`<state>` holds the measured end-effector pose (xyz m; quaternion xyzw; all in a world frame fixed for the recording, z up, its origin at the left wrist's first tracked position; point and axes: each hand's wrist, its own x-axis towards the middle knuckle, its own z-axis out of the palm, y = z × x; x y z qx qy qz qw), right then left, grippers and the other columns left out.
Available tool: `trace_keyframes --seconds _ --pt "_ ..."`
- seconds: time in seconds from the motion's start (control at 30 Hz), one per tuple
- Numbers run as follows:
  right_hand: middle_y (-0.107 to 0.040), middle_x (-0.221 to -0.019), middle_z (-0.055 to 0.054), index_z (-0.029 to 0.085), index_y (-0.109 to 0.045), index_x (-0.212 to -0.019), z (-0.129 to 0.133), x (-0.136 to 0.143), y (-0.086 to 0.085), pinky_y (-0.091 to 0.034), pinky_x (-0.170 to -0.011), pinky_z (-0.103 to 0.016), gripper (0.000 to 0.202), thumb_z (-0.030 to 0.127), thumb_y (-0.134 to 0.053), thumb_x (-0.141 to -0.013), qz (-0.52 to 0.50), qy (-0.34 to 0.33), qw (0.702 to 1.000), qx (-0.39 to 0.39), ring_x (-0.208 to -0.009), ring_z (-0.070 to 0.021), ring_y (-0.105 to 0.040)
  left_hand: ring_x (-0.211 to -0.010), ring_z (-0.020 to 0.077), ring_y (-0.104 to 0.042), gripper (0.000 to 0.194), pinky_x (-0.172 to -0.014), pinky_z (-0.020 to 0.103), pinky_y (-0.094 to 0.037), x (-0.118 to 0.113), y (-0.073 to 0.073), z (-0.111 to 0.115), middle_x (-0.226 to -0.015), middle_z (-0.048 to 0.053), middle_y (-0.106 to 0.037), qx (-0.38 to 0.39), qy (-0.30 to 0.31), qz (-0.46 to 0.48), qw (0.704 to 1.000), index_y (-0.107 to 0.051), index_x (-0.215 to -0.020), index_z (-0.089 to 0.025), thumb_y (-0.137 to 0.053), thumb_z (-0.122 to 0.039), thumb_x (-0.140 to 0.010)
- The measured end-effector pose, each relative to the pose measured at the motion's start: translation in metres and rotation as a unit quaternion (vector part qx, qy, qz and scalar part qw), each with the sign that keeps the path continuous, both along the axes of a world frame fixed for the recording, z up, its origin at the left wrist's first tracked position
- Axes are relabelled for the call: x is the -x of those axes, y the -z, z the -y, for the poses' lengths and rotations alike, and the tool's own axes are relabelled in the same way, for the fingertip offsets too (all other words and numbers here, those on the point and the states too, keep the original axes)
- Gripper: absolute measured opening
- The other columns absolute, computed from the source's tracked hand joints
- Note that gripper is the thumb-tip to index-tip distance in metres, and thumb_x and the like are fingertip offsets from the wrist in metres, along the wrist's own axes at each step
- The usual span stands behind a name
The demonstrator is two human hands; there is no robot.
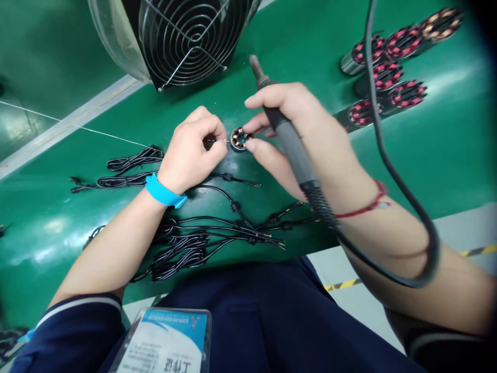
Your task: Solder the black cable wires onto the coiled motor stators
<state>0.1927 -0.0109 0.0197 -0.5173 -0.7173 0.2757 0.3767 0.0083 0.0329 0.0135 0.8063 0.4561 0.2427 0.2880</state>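
Observation:
My left hand (196, 147) is closed in a pinch just left of a small ring-shaped motor stator (237, 140) with copper windings. A thin silvery solder wire (112, 135) runs in from the left to this hand, and a short end shows between the fingertips and the stator. Across my right hand (298, 134) lies a soldering iron (289, 140), gripped between thumb and index finger with its tip (254, 65) pointing up and away from the stator. The thumb and fingertips of that same hand touch the stator's right side. The inside of my left hand is hidden.
A fan with a wire guard (194, 39) stands at the back. Several wound stators (406, 41) on metal cylinders stand at the back right. Coiled black cables (178, 251) with bared ends lie in front on the green mat (454, 171). The iron's cord (388, 160) loops over my right forearm.

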Motion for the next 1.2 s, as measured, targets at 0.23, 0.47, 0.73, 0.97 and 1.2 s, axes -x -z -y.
trace_keyframes --seconds 0.23,0.47,0.73,0.97,1.2 --pt "-0.069 -0.093 -0.001 0.027 -0.055 -0.115 -0.012 0.015 0.036 -0.052 -0.092 -0.046 0.036 0.013 -0.052 -0.082 0.042 -0.006 0.998 -0.050 -0.097 -0.0243 -0.063 -0.083 0.0197 -0.057 0.012 -0.080 0.036 -0.048 0.004 -0.004 0.000 -0.080 0.004 -0.058 0.025 0.001 -0.004 1.000 -0.057 -0.069 -0.020 -0.054 -0.009 -0.075" --pt "-0.070 -0.100 -0.003 0.025 -0.051 -0.120 -0.012 0.011 0.042 -0.052 -0.092 -0.047 0.035 0.017 -0.051 -0.086 0.031 0.001 0.997 -0.066 -0.098 -0.0255 -0.061 -0.081 0.0187 -0.057 0.011 -0.078 0.035 -0.050 0.009 -0.005 -0.003 -0.081 0.003 -0.060 0.011 0.020 -0.030 0.999 -0.067 -0.078 -0.020 -0.057 -0.013 -0.077" --pt "-0.069 -0.101 -0.002 0.028 -0.048 -0.125 -0.010 0.009 0.044 -0.050 -0.098 -0.048 0.039 0.019 -0.051 -0.087 0.000 -0.006 0.997 -0.074 -0.098 -0.0234 -0.063 -0.078 0.0176 -0.058 0.013 -0.075 0.033 -0.050 0.007 -0.002 -0.002 -0.080 0.002 -0.060 0.008 0.039 -0.051 0.998 -0.070 -0.092 -0.020 -0.060 -0.025 -0.085" --pt "-0.066 -0.116 -0.005 0.025 -0.041 -0.132 -0.015 0.011 0.049 -0.049 -0.099 -0.053 0.053 0.021 -0.057 -0.081 0.000 -0.024 0.997 -0.073 -0.109 -0.0279 -0.059 -0.077 0.0155 -0.058 0.020 -0.077 0.030 -0.048 0.020 -0.013 -0.010 -0.081 0.003 -0.064 0.071 0.036 -0.070 0.994 -0.064 -0.082 -0.016 -0.056 -0.034 -0.089" --pt "-0.068 -0.106 -0.005 0.023 -0.043 -0.130 -0.014 0.015 0.049 -0.048 -0.095 -0.050 0.053 0.015 -0.053 -0.078 0.013 -0.023 0.998 -0.062 -0.102 -0.0275 -0.059 -0.066 0.0119 -0.056 0.021 -0.066 0.026 -0.046 0.012 -0.011 -0.008 -0.069 0.001 -0.065 0.206 -0.070 0.028 0.976 -0.063 -0.067 -0.016 -0.059 -0.029 -0.083"
